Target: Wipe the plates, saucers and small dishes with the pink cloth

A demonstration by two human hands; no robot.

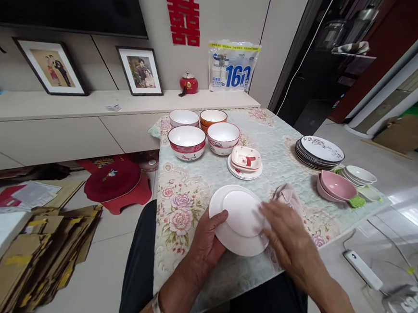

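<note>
My left hand (208, 238) grips a round white plate (224, 242) at its left side, thumb on the upper face and fingers underneath. A smaller circle shows on the plate's face. My right hand (293, 235) is over the plate's right edge, its fingers smeared by motion. Just behind it is a crumpled pinkish cloth (287, 194), partly hidden by the hand; whether the hand holds it is unclear. Beyond the plate, a square dish with a red bear picture (246, 158) rests on small white plates (254, 174).
Several stacked bowls (187, 138) stand at the back left of the flowered tablecloth (179, 212). Rightward are a stack of dark-rimmed plates (321, 148), pink bowls (337, 187) and small white bowls (360, 174). Flattened cardboard (49, 255) and a red stool (113, 180) are on the floor.
</note>
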